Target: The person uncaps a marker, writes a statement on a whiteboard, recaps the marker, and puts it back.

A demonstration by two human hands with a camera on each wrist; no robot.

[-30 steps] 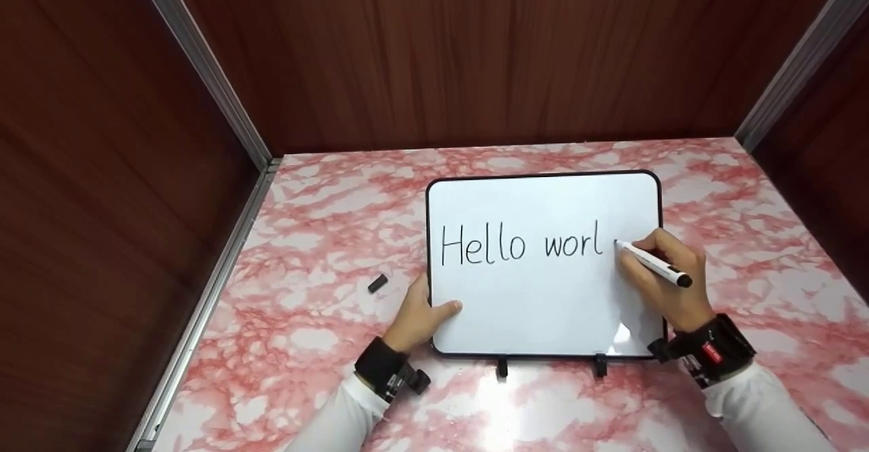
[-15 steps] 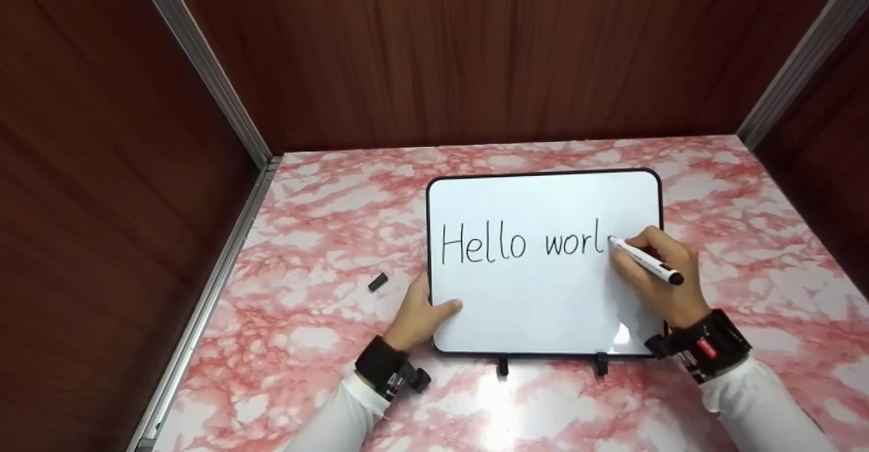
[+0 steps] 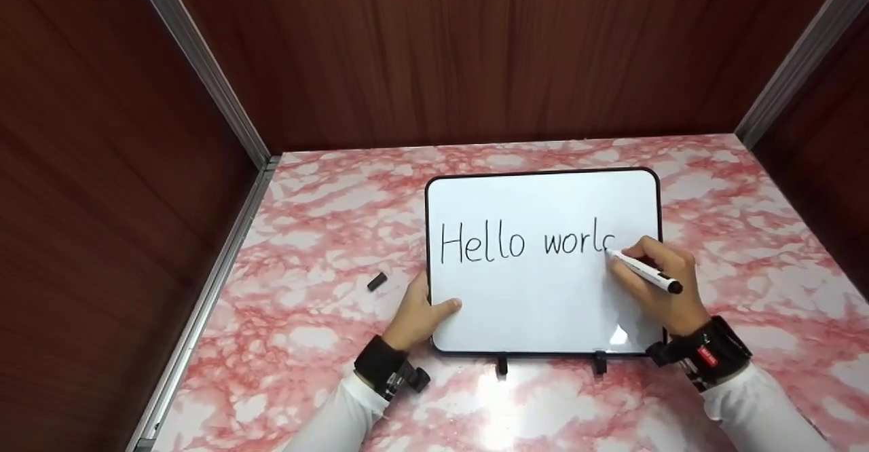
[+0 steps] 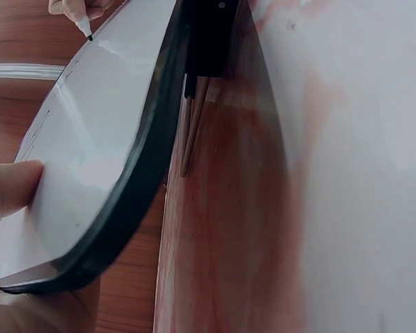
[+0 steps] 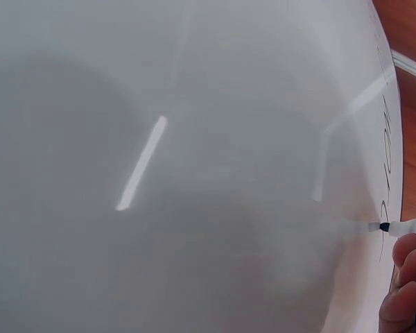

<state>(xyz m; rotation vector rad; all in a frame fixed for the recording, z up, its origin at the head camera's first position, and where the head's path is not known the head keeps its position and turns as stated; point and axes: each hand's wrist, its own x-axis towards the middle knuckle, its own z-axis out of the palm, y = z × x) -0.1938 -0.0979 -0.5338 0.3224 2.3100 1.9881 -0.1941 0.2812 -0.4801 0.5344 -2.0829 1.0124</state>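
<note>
A black-framed whiteboard [image 3: 536,309] stands tilted on the table, bearing "Hello worl" and a curved stroke in black. My left hand [image 3: 419,316] grips its left edge, thumb [image 4: 14,187] on the white face and the other fingers behind the board, mostly hidden in the head view. In my right hand [image 3: 669,289] a white marker with a black end [image 3: 648,274] is pinched between thumb and fingers. Its black tip [image 5: 384,227] is at the board's surface by the curved stroke, as the right wrist view shows.
A black marker cap [image 3: 377,281] lies on the red-and-white marbled table [image 3: 305,370], left of the board. Two black feet [image 3: 502,365] of a stand hold the board's lower edge. Dark wood panels [image 3: 475,58] enclose the back and sides.
The right hand with the marker has shifted slightly left and then down, and a curved stroke has appeared after "worl". The left hand keeps its grip on the board.
</note>
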